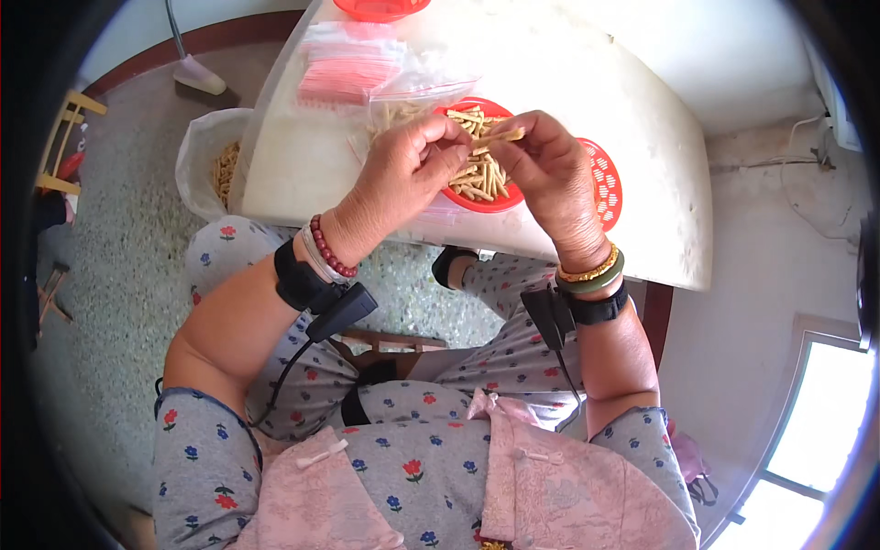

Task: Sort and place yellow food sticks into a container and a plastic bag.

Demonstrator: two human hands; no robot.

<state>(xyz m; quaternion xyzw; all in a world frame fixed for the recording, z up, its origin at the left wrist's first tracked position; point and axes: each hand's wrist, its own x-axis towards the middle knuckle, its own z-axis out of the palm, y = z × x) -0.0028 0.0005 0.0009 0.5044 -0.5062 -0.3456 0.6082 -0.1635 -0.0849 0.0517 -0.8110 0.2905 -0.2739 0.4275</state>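
Between both hands, a short tan stick is held over a red plastic basket. My left hand pinches its left end with thumb and forefinger. My right hand grips the other end the same way. Many similar tan sticks fill the basket, partly hidden by my hands. Left of it lies a clear zip-lock bag with more sticks inside, half behind my left hand. Close to my right hand is a red perforated plastic basket, partly covered by that hand.
A stack of clear zip-lock bags with red seals lies on the pale table. Another red basket stands at the far edge. Left of the table, a white-lined bin holds tan sticks. A broom leans near the wall.
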